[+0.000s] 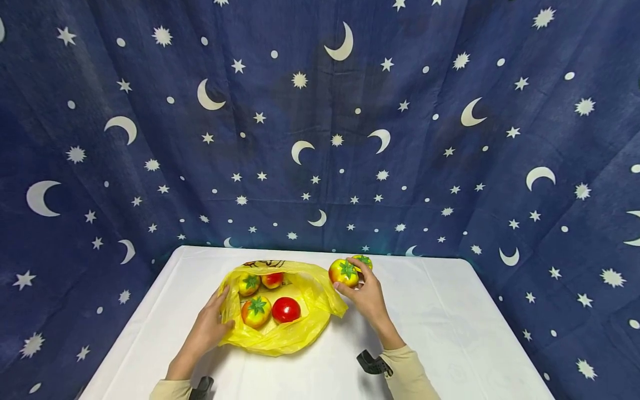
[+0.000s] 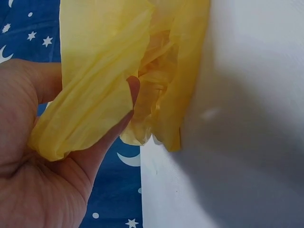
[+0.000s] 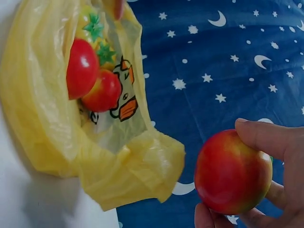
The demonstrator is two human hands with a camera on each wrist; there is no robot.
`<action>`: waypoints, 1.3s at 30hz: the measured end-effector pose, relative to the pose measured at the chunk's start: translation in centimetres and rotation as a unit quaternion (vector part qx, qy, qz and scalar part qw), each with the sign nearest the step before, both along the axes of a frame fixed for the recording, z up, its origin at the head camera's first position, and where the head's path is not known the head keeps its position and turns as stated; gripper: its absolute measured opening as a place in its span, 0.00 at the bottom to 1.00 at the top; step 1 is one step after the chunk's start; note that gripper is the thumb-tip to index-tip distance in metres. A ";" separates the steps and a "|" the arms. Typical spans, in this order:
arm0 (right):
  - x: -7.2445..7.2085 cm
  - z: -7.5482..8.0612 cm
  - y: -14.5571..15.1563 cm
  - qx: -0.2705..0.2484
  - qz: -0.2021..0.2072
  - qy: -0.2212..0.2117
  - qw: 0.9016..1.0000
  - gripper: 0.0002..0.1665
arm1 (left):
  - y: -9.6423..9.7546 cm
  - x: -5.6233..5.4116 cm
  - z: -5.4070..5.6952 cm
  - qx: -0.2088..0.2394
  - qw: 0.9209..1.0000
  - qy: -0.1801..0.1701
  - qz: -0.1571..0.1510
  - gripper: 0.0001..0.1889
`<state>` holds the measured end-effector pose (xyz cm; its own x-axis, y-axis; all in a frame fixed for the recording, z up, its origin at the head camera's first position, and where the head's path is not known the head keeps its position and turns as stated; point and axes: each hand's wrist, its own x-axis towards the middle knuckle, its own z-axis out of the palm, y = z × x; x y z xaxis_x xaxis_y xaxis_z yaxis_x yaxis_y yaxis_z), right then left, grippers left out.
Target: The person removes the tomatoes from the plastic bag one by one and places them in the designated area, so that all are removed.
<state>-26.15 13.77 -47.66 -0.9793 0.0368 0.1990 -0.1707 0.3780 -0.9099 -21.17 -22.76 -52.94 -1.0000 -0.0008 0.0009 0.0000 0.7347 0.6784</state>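
Note:
A yellow plastic bag (image 1: 310, 331) lies spread wide on the table, its mouth facing up. Inside are several toy tomatoes: a glossy red one (image 1: 286, 310), a yellow-orange one with a green star-shaped top (image 1: 256, 312), and others behind them. My left hand (image 1: 206, 326) holds the bag's left rim, with thumb and fingers around the film (image 2: 90, 95). To the right of the bag, my right hand (image 1: 371, 297) grips a red-and-yellow toy tomato (image 3: 232, 172) above the table. Behind that hand is another yellow toy tomato (image 1: 364, 260), partly hidden.
A white-covered table (image 1: 450, 328) carries everything. Behind it hangs a dark blue cloth (image 1: 320, 116) with moons and stars. Black wrist mounts (image 1: 374, 364) sit on both forearms. A cartoon print (image 3: 124, 95) marks the bag's inner far side in the right wrist view.

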 end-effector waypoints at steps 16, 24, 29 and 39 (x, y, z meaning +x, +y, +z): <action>-0.7 -1.3 1.9 0.037 -0.025 0.027 0.999 0.40 | 0.2 0.6 -0.3 0.004 1.000 0.004 0.002 0.46; -1.2 -1.6 3.6 0.045 -0.044 0.012 0.998 0.41 | 0.2 0.7 -0.4 0.004 1.000 0.000 0.007 0.46; -1.9 -2.1 4.6 0.053 -0.061 0.017 0.997 0.40 | 0.2 0.7 -0.7 0.001 1.000 0.017 0.006 0.46; -3.2 -2.9 7.1 0.060 -0.082 0.002 0.995 0.40 | 0.1 0.6 -0.3 0.000 1.000 0.020 0.004 0.46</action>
